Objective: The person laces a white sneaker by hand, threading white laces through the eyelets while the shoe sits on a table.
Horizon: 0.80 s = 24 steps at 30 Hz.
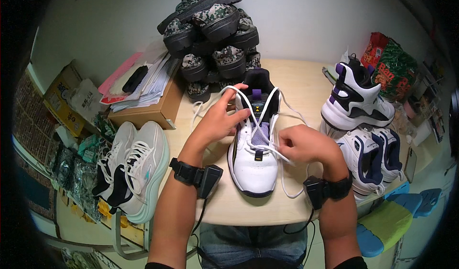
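A white high-top sneaker [253, 171] with purple mesh and a dark collar stands upright on the table, its toe toward me. White shoelace [289, 188] is threaded through its lower eyelets, and long loose lengths loop over the collar and lie on both sides. My left hand [223, 112] rests at the shoe's left side, thumb and index finger apart, with lace passing by the index fingertip. On the other side, my right hand [302, 143] is curled closed on the shoelace beside the lower eyelets. Its fingertips are partly hidden.
Camouflage shoes [224, 58] are piled at the back. Papers lie on a cardboard box [143, 115] at left, near a pair of grey sneakers [149, 168]. At right, a white-and-black sneaker [354, 107] sits above white-and-navy sneakers [361, 159]. A blue stool [373, 235] stands below.
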### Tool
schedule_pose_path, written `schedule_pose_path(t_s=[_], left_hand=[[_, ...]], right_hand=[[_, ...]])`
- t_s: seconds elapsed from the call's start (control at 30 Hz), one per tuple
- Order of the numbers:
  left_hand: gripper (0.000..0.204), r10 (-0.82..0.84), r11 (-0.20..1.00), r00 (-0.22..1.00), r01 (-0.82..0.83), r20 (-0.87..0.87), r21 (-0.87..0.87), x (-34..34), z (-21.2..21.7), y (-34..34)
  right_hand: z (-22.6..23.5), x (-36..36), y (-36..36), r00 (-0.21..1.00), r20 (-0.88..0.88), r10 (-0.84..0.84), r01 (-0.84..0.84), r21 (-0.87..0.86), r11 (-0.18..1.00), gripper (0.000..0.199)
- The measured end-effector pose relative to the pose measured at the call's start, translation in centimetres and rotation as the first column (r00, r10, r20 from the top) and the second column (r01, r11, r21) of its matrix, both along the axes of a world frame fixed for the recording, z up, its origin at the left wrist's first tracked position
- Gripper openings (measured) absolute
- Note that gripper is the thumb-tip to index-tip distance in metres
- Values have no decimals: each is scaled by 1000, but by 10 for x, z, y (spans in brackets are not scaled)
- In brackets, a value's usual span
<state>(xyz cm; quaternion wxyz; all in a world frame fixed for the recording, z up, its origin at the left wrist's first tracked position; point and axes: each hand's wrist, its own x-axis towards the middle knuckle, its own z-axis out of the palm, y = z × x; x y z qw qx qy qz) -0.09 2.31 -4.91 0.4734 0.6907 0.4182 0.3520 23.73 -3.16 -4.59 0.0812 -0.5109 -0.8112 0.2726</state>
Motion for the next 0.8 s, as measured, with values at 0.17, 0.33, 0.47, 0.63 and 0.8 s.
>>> schedule_pose_path(t_s=[0.17, 0.33, 0.47, 0.63, 0.8], left_hand=[[56, 33, 998, 999, -35, 32, 60, 0, -11, 6], [47, 56, 991, 998, -57, 13, 119, -1, -15, 7], [29, 164, 974, 985, -171, 59, 145, 0, -11, 4], [31, 107, 970, 992, -119, 66, 211, -5, -10, 7], [36, 87, 926, 996, -88, 20, 367, -6, -17, 13]], right_hand=[[-8, 6, 3, 983, 161, -88, 93, -20, 995, 23], [2, 2, 0, 951, -303, 56, -40, 61, 997, 19], [-13, -2, 7, 938, -303, 169, -74, 302, 950, 18], [-7, -3, 1, 974, -215, 74, -46, 132, 990, 18], [-6, 10, -2, 995, 98, 31, -35, 37, 999, 18]])
